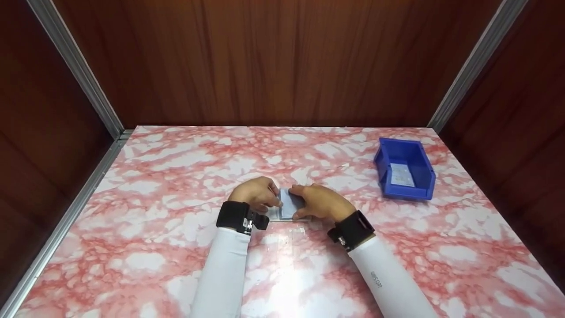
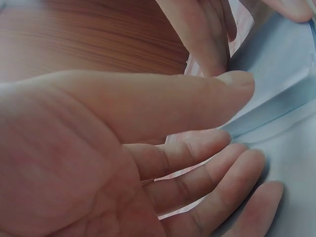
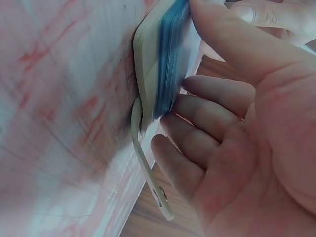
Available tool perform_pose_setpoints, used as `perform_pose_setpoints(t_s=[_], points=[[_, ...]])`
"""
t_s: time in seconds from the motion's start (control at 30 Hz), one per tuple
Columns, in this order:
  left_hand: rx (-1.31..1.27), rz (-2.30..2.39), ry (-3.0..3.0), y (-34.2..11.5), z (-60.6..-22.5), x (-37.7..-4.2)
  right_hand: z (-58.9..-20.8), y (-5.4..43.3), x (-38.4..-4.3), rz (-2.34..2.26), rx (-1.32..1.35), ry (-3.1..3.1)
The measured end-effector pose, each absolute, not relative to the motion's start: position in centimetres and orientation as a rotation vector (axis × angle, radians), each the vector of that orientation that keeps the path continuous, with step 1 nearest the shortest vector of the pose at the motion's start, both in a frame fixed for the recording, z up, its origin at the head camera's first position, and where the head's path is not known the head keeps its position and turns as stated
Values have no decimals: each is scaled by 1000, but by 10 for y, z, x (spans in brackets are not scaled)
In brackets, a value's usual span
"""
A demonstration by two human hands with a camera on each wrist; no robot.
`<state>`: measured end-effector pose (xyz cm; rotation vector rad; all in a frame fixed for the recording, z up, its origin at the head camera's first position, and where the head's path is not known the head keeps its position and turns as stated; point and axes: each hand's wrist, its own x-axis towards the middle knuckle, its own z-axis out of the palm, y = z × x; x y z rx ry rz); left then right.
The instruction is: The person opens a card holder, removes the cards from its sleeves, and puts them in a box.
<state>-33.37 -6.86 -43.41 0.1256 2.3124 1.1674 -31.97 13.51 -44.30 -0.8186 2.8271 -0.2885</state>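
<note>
An unfolded card holder (image 1: 291, 205) lies on the table before me, with a beige cover (image 3: 144, 64) and a thick stack of bluish clear sleeves (image 3: 170, 59). My right hand (image 1: 324, 202) grips the stack's right side, thumb at the near edge and fingers at the far edge. My left hand (image 1: 258, 194) is over the left half of the holder. In the left wrist view its fingertips (image 2: 256, 155) touch the left inner side (image 2: 296, 153), and its thumb reaches across toward the fold. A beige strap with a snap (image 3: 153, 173) sticks out from the cover.
A blue plastic bin (image 1: 404, 170) stands at the right back of the table, with a pale flat packet (image 1: 401, 175) inside. The tabletop (image 1: 176, 176) has a red and white marbled pattern. Brown wood-look panels (image 1: 273, 62) enclose the back and sides.
</note>
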Motion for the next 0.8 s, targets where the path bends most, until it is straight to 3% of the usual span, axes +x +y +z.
perform_pose_setpoints(t_s=[0.8], points=[[114,1153,2292,-68,-433,-334,-435,139,-320,-457,-960,2802]])
